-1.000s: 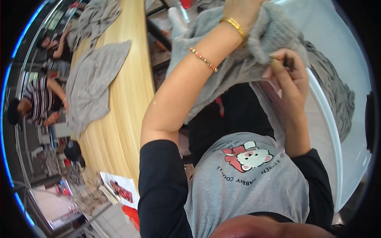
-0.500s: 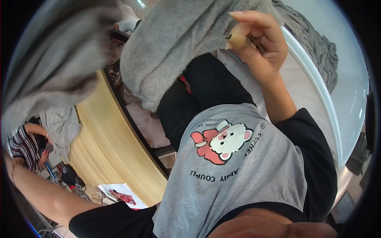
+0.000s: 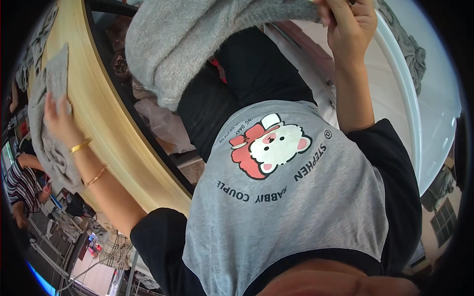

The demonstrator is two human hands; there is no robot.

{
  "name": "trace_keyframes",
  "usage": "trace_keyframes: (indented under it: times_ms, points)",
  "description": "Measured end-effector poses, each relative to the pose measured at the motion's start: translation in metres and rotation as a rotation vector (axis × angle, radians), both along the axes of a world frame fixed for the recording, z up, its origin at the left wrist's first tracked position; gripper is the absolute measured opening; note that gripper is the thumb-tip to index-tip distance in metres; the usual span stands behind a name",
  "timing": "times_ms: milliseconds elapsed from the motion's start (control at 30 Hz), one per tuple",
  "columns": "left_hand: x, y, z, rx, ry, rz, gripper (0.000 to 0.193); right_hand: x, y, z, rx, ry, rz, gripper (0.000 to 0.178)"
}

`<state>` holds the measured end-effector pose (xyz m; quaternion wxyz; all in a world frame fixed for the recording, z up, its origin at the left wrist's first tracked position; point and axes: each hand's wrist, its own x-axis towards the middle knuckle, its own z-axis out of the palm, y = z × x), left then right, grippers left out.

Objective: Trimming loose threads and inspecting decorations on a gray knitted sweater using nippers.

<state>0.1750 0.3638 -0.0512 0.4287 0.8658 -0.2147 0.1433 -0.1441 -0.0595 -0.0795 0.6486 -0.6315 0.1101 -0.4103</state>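
Note:
A fuzzy grey knit garment [image 3: 182, 44] hangs over my lap and across the top of the view. My right hand [image 3: 351, 29], at the upper right, is closed on the edge of this knit; the top of the hand runs to the view's rim. To the left, my left hand [image 3: 60, 118] lies over another grey knit piece [image 3: 54, 153] on the wooden table. Its fingers look stretched out and slightly blurred, not wrapped round the cloth.
The pale wooden table [image 3: 123, 153] curves along my left, with a dark edge. A white, smooth-rimmed bin or tub [image 3: 407, 98] stands on my right, with grey cloth [image 3: 405, 49] beyond its rim. At the far left is a person in a striped top [image 3: 23, 185].
The knit piece that was raised and blurred at upper left now lies on the table under my left hand. My right hand has moved up and grips the lap garment's edge.

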Motion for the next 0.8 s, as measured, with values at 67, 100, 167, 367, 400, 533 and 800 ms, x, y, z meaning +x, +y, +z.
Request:
trace_keyframes:
  times_ms: [67,100,167,367,400,533,800]
  points:
    - [-0.078,-0.115,-0.032,0.090,0.081,-0.465,0.030,-0.008,-0.009,0.001,-0.054,0.013,-0.040,0.022]
    - [-0.106,-0.144,-0.045,0.236,-0.064,-0.640,0.027,-0.011,-0.011,0.003,-0.023,0.010,-0.053,0.022]
    - [-0.157,-0.193,-0.064,0.249,-0.161,-0.824,0.033,-0.010,-0.016,0.005,-0.001,-0.001,-0.061,0.021]
    - [-0.219,-0.308,-0.064,-0.042,-0.441,-0.859,0.061,-0.040,-0.031,0.036,-0.150,-0.249,-0.290,0.029]
    - [-0.225,-0.317,-0.056,-0.057,-0.449,-0.878,0.061,-0.044,-0.033,0.041,-0.164,-0.252,-0.310,0.029]
    - [-0.235,-0.345,-0.043,0.250,-0.598,-0.820,0.057,-0.056,-0.040,0.053,-0.195,-0.328,-0.368,0.030]
    - [-0.209,-0.326,-0.009,-0.480,0.287,-0.861,0.045,-0.044,-0.043,0.041,-0.062,-0.346,-0.471,0.026]
